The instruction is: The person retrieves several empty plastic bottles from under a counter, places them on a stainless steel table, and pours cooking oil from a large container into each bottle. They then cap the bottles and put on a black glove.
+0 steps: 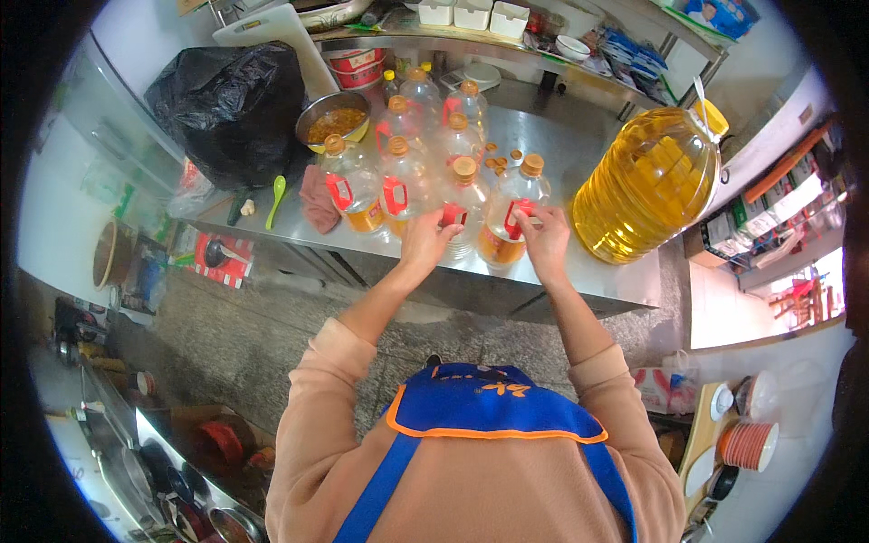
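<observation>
Several clear plastic bottles with orange caps and red handles stand grouped on a stainless steel counter (pixel 543 129). My left hand (pixel 424 241) has its thumb and fingers at the red handle of a front bottle (pixel 466 186). Beside it, my right hand (pixel 548 234) pinches the red handle of the rightmost small bottle (pixel 526 184), which bears an orange label. Another capped bottle (pixel 405 166) is just left of my left hand. To the right of my right hand, a large jug of yellow oil (pixel 638 183) leans with its yellow cap toward the upper right.
Loose orange caps (pixel 499 163) lie behind the front bottles. Leftward are a pot of brownish food (pixel 336 122), a cloth (pixel 319 200), a green spoon (pixel 276 201) and a black plastic bag (pixel 227 112). A shelf (pixel 434 39) with white containers (pixel 472 12) overhangs the back.
</observation>
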Available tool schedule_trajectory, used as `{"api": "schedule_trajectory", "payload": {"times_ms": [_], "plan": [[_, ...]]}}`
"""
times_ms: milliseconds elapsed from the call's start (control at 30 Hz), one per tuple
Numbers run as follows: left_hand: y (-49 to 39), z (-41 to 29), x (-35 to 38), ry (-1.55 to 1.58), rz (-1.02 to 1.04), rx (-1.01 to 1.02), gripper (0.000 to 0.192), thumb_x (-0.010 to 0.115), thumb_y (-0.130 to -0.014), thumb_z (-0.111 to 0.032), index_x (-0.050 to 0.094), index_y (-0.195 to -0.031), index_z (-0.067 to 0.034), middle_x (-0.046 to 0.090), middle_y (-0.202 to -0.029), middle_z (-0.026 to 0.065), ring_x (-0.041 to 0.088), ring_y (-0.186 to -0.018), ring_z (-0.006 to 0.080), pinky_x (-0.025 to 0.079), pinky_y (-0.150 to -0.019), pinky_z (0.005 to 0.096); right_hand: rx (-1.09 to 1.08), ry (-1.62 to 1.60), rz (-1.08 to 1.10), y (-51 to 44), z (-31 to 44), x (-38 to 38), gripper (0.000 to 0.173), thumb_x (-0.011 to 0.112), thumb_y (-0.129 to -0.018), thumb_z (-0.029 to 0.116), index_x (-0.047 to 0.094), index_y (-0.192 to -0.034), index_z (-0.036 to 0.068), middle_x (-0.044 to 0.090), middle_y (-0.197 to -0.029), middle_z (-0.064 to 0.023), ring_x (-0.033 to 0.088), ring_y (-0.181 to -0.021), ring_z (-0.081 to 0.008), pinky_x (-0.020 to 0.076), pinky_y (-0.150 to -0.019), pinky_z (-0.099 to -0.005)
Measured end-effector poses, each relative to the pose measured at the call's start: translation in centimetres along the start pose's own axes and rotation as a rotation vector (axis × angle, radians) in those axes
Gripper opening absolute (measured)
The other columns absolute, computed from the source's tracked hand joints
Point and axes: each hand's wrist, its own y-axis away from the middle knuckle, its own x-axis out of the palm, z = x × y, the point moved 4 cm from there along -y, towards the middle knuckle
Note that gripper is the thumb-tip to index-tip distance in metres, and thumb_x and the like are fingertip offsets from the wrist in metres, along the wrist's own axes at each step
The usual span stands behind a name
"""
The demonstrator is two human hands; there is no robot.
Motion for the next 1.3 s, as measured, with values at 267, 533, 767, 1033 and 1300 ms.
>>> {"api": "schedule_trajectory", "payload": {"times_ms": [267, 533, 767, 1033, 1300], "plan": [[0.2, 0.9, 1.3, -0.013, -0.129, -0.025, 0.037, 0.079, -0.079, -0.030, 0.066, -0.101, -0.002, 0.068, -0.094, 0.0182, 0.065, -0.090, 0.0373, 0.050, -0.076, 0.0449, -0.152, 0.003, 0.182, 0.4, -1.4, -1.3, 0.024, 0.074, -0.084, 0.020, 0.069, -0.096, 0.000, 0.068, -0.090, -0.0181, 0.069, -0.068, -0.0278, 0.0558, -0.063, -0.0386], [3.9, -8.5, 7.1, -0.104, -0.324, 0.180, 0.048, 0.076, -0.081, -0.021, 0.053, -0.119, -0.003, 0.053, -0.118, 0.0184, 0.058, -0.101, 0.0399, 0.049, -0.085, 0.0464, -0.407, 0.196, 0.153, -10.4, 2.3, -5.2, 0.036, 0.065, -0.089, 0.042, 0.068, -0.100, 0.008, 0.069, -0.075, -0.0137, 0.067, -0.061, -0.0306, 0.0532, -0.057, -0.0416], [-1.3, -10.4, 12.4, 0.167, -0.369, 0.071, 0.070, 0.068, -0.082, -0.008, 0.037, -0.144, -0.004, 0.050, -0.135, 0.0214, 0.051, -0.119, 0.0425, 0.044, -0.097, 0.0475, -0.657, 0.527, 0.394, -11.3, 5.9, -1.9, 0.046, 0.064, -0.086, 0.054, 0.061, -0.086, 0.008, 0.066, -0.065, -0.0146, 0.066, -0.061, -0.0350, 0.0517, -0.054, -0.0446], [1.6, -15.0, 9.2, 0.214, -0.320, 0.333, 0.066, 0.054, -0.088, -0.001, 0.036, -0.150, -0.007, 0.049, -0.143, 0.0178, 0.053, -0.122, 0.0376, 0.040, -0.105, 0.0437, -0.766, 0.279, 0.317, -10.9, 10.1, -8.9, 0.040, 0.068, -0.086, 0.040, 0.052, -0.072, 0.006, 0.060, -0.062, -0.0124, 0.060, -0.055, -0.0334, 0.0465, -0.051, -0.0418], [6.9, -15.5, 2.4, 0.123, -0.225, 0.233, 0.052, 0.055, -0.089, 0.000, 0.051, -0.140, -0.006, 0.059, -0.133, 0.0149, 0.062, -0.109, 0.0309, 0.047, -0.097, 0.0372, -1.055, -0.174, 0.652, -8.6, 13.5, -9.2, 0.029, 0.076, -0.080, 0.025, 0.062, -0.100, 0.009, 0.058, -0.075, -0.0125, 0.058, -0.060, -0.0317, 0.0474, -0.057, -0.0395]]}}
